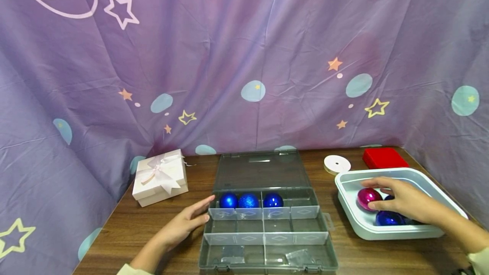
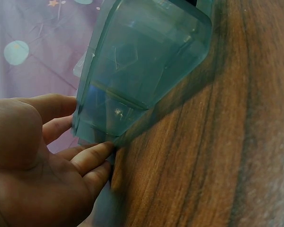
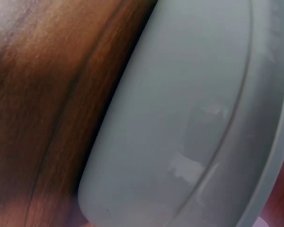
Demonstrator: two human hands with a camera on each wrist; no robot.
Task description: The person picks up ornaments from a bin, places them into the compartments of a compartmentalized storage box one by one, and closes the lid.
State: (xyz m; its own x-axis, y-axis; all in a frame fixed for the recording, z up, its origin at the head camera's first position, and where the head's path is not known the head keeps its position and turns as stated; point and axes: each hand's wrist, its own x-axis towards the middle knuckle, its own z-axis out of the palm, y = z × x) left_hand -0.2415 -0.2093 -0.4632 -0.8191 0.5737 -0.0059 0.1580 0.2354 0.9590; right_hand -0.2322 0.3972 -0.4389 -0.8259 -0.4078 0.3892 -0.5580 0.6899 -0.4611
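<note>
Right grip (image 1: 406, 200) around pink ball (image 1: 366, 197)

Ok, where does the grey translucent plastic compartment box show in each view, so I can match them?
Head: grey translucent plastic compartment box at bottom centre, lid open.
Left wrist: box in the upper middle, above and right of the left hand.
Right wrist: not in it.
Shared landmark: the brown wood-grained tabletop, in all three.
</note>
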